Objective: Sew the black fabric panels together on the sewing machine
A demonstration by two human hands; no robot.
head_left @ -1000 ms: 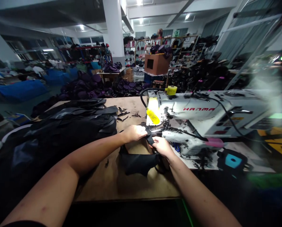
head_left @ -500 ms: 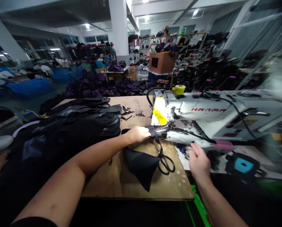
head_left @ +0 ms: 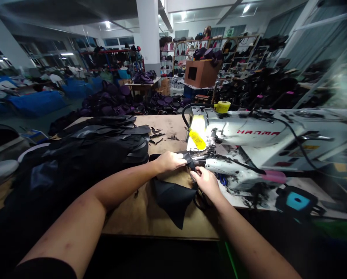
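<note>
My left hand (head_left: 172, 161) is closed on a black fabric piece (head_left: 173, 195) beside the narrow arm of a white sewing machine (head_left: 249, 133). The piece curves down from there, and its pointed end lies over the wooden board. At the end of the machine arm, my right hand (head_left: 206, 181) pinches a strip of the same black fabric. Black-handled scissors (head_left: 201, 201) lie on the board under my right hand, mostly covered by it. A yellow lamp (head_left: 197, 139) lights the needle area above both hands.
A large heap of black cut pieces (head_left: 83, 155) covers the left side of the wooden board (head_left: 124, 224). Dark scraps (head_left: 156, 135) lie behind my left hand. A control box with a blue panel (head_left: 298, 200) sits at the right. Shelves and a cardboard box (head_left: 202, 73) stand farther back.
My right hand has moved left from beside the machine arm to the black fabric and now covers part of the scissors. My left hand keeps its hold in nearly the same place.
</note>
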